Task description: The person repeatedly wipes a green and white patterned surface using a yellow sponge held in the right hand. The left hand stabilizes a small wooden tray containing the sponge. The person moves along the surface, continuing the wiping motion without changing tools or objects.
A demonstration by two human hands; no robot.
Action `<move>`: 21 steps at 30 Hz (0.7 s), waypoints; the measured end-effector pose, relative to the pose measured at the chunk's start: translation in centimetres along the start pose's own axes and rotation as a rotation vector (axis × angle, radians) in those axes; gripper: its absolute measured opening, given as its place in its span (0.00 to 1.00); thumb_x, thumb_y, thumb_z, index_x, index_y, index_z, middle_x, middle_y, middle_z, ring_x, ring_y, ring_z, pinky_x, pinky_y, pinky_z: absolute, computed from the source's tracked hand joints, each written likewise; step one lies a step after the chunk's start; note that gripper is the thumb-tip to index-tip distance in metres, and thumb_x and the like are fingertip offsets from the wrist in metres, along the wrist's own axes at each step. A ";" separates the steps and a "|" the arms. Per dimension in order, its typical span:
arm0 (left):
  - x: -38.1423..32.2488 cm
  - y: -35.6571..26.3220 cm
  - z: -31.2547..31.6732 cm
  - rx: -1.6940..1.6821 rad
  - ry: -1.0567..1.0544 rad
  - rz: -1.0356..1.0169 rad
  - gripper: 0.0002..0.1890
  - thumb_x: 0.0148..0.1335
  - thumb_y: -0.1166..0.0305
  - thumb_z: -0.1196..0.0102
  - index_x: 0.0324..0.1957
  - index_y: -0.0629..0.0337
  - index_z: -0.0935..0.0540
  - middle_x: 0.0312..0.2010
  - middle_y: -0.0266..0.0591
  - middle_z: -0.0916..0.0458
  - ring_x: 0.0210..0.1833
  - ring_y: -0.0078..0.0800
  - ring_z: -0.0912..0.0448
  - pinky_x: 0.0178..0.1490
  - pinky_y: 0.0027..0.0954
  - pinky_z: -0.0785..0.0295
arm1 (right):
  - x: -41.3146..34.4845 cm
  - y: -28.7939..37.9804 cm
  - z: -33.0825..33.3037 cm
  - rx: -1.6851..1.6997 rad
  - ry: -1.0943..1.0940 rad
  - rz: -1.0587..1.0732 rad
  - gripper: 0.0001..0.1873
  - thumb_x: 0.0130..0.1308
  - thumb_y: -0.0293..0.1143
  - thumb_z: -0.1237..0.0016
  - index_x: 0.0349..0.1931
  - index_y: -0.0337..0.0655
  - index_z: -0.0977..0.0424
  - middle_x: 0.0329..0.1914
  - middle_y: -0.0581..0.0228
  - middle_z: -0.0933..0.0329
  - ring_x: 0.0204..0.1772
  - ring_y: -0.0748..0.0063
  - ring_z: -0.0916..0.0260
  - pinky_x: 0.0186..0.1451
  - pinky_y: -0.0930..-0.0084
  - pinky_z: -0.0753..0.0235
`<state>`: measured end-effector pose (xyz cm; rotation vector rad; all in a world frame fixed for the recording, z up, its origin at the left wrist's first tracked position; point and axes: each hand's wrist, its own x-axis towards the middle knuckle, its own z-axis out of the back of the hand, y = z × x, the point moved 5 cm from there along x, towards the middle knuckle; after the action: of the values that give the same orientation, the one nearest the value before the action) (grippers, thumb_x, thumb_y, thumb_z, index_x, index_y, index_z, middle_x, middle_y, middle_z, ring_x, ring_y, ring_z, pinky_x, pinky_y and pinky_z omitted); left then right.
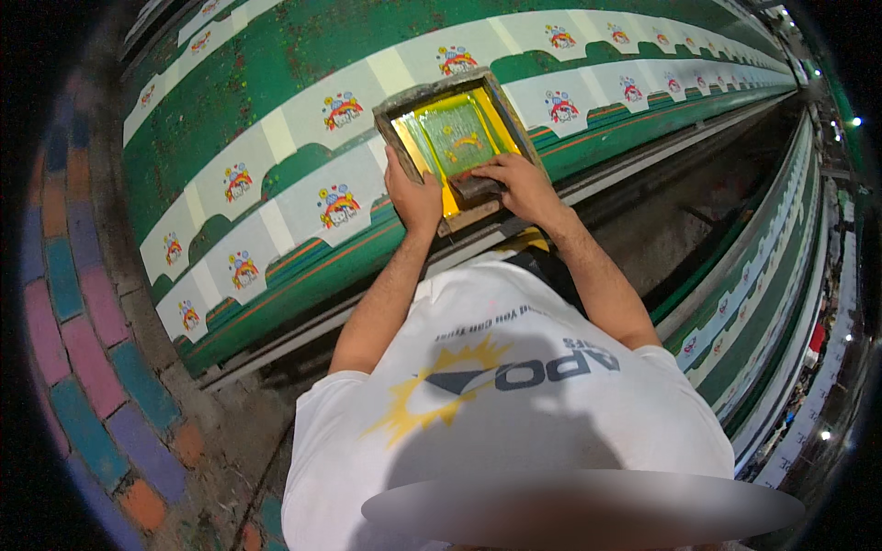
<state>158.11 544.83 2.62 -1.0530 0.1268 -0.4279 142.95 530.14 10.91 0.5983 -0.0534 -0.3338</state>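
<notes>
A screen-printing frame (518, 117) with wooden sides rests over the near row of white pieces on the green printing table. Yellow ink lies along the inside edges of its mesh (455, 134), where a printed design shows through. My left hand (415, 193) grips the frame's left side, thumb over the inner edge. In my right hand (518, 180) is a dark squeegee (475, 186), held at the near end of the mesh. Beside the frame on the left lies a white fabric or paper piece (337, 206) bearing a colourful rainbow and cartoon print.
Rows of printed white pieces (561, 107) run along the green table (275, 76). A metal rail (310, 330) edges its near side. Another long table (730, 330) with similar pieces stands to the right, across a dark gap. Coloured paving bricks (93, 324) cover the floor at left.
</notes>
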 end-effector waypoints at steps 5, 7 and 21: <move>0.0 -1.2 0.1 0.025 -0.024 0.009 0.46 0.60 0.81 0.39 0.82 0.69 0.42 0.71 0.65 0.27 0.73 0.60 0.29 0.78 0.49 0.35 | 0.1 -0.3 1.5 0.001 0.077 0.049 0.32 0.55 0.13 0.45 0.62 0.47 0.16 0.61 0.56 0.18 0.66 0.46 0.24 0.70 0.56 0.23; -0.2 -3.0 -0.7 0.017 -0.071 -0.060 0.46 0.61 0.81 0.40 0.83 0.67 0.41 0.72 0.64 0.27 0.74 0.60 0.29 0.78 0.48 0.34 | 0.0 -1.4 2.9 0.004 0.100 0.073 0.32 0.56 0.13 0.46 0.62 0.46 0.16 0.61 0.56 0.18 0.67 0.47 0.24 0.71 0.56 0.23; -1.6 -13.2 -20.1 -0.064 -0.045 -0.029 0.46 0.60 0.81 0.39 0.82 0.69 0.40 0.75 0.65 0.29 0.77 0.57 0.30 0.80 0.46 0.36 | -3.6 -21.0 13.5 0.045 0.018 0.052 0.33 0.55 0.13 0.45 0.63 0.49 0.16 0.63 0.59 0.19 0.68 0.49 0.25 0.73 0.57 0.24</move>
<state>146.89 523.52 3.88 -1.1281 0.0855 -0.4278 131.49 507.70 10.47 0.6435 -0.0594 -0.2770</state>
